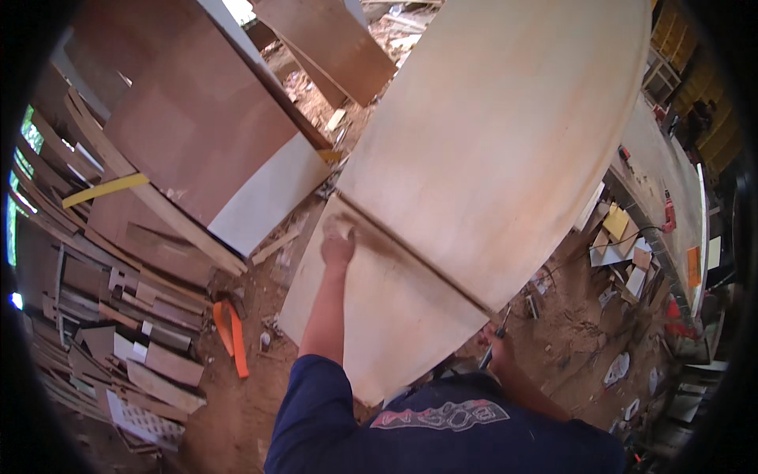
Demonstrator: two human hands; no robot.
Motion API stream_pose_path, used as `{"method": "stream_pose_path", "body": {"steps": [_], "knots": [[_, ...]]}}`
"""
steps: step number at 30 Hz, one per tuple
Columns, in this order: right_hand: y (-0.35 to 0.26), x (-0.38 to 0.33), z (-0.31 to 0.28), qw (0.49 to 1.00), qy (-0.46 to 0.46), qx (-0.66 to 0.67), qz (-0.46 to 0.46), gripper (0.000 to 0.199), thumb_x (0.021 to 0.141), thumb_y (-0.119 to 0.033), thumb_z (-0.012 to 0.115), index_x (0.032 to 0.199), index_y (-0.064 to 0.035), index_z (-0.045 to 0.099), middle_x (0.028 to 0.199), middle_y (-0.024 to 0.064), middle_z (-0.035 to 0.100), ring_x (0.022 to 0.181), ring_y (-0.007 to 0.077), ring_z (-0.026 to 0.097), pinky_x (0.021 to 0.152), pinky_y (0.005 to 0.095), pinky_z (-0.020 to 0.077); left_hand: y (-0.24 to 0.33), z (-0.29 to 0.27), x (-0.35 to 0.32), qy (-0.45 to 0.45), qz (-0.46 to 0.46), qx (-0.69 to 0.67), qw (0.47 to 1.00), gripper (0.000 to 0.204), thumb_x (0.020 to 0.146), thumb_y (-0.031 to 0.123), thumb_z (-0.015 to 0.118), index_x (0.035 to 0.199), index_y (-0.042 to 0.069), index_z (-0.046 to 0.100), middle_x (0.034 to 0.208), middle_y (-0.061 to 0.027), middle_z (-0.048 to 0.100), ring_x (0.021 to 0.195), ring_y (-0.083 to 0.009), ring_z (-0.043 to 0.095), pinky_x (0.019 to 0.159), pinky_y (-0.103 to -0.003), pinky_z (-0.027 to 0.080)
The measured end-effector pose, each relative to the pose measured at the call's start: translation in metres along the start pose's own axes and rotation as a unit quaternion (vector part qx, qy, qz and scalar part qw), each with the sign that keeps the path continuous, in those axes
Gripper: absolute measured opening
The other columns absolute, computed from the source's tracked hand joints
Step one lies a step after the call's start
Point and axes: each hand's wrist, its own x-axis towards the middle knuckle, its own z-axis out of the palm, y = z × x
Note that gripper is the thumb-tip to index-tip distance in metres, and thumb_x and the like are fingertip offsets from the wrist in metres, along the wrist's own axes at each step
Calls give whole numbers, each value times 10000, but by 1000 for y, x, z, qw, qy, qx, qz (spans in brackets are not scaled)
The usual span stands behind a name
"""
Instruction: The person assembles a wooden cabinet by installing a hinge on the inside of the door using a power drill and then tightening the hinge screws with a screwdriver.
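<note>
A pale wooden panel [395, 308] lies in front of me, its near corner close to my body. My left hand [339, 239] rests on its upper left part, near the far edge; the fingers look stretched out over the surface, though they are faint. Beyond a dark straight gap [418, 257] lies a larger pale panel [505, 134], reaching far ahead. My right hand [500, 353] is beside the near panel's right corner, closed around a slim hand tool [489, 351] with a dark handle. Its working end cannot be made out.
Brown sheets [189, 110] and a white-faced board [268, 193] lean at the left, above stacked offcuts [158, 359]. An orange strap [230, 336] lies on the dirt floor. At the right, a workbench [671, 174] carries a red power tool [669, 212]; scraps [620, 245] lie beside it.
</note>
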Motion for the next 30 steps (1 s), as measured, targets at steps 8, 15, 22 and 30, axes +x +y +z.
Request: {"method": "stream_pose_path", "body": {"steps": [8,15,22,30], "knots": [[22,-4,-2,997,48,27,-55,151,981,-110,646,1114,-40,664,938,37,662,840,156,635,721,318,527,97,-52,-290,-212,88,-80,970,1145,778,506,843,1640,118,198,1702,-189,204,870,-414,732,680,-492,597],[-2,-81,36,996,12,16,-82,148,932,-60,662,1075,-26,677,1017,91,724,915,201,704,726,327,534,109,-72,-397,-163,176,-81,967,1228,688,390,892,1639,77,181,1695,-220,206,910,-436,722,693,-482,601],[-21,-174,123,970,-219,75,-80,400,925,-13,591,1319,48,617,1214,170,712,1051,255,697,810,337,531,88,-225,-392,-171,104,-83,976,901,660,138,808,1501,120,485,1574,-105,477,955,-319,741,760,-416,626],[9,-209,156,943,-326,-61,26,324,1025,-124,632,1304,39,621,1186,145,709,1040,223,725,771,305,578,6,-360,-361,70,98,-61,991,270,760,62,819,1022,27,761,1022,-124,752,878,-245,722,764,-363,581]]}}
